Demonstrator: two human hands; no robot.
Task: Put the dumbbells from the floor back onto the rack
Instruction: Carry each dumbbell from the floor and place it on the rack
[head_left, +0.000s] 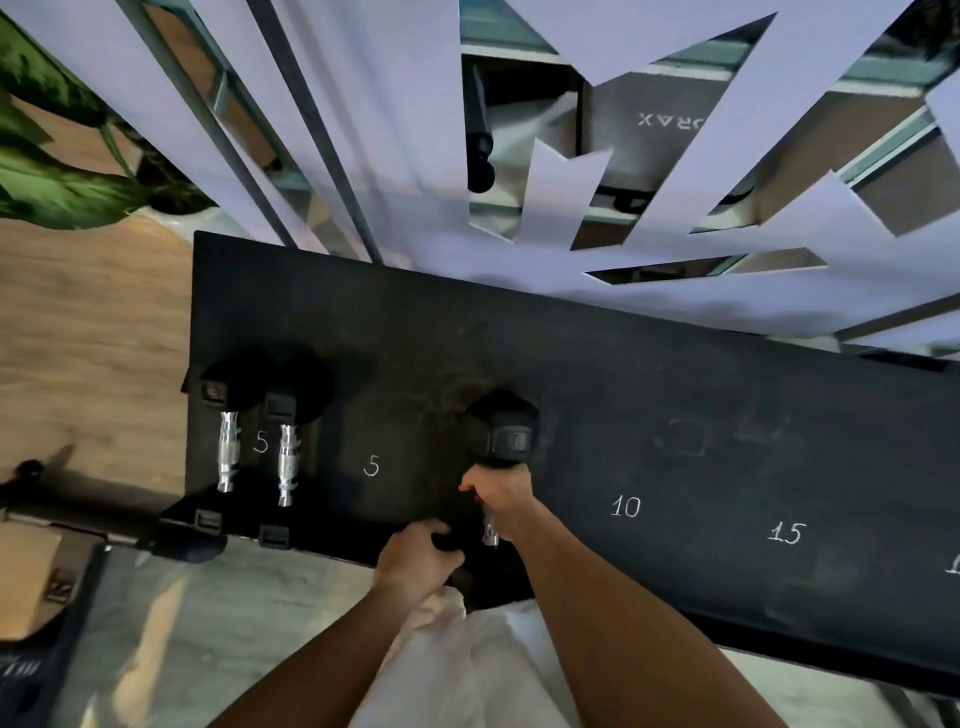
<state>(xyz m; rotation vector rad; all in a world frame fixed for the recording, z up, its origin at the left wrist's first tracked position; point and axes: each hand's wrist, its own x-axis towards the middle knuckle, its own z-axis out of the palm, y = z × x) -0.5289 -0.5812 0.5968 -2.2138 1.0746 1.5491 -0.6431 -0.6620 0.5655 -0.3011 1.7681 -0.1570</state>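
1. At the far left of the black rack (649, 374), two dumbbells (254, 452) already lie side by side, their bright ridged metal handles running front to back and their dark heads at either end; a chalked "5" sits between them and another "5" just to their right

2. The left hand (415, 561) is curled shut around the near head of a third dumbbell (506, 441), at the front edge of the rack; how much of that head rests on the shelf is hidden by the hand

3. The right hand (496, 493) is clamped around the handle just behind the far head, which lies on the shelf between the second "5" and the "10"

4. To do this step well, I would keep both hands closed until the near head is fully on the shelf, and set the handle parallel to the two already racked

5. This dumbbell has a black faceted head with a small label on its face, and a short shiny stretch of handle shows below the right hand; it looks heavy for its size and likely to roll if let go crooked
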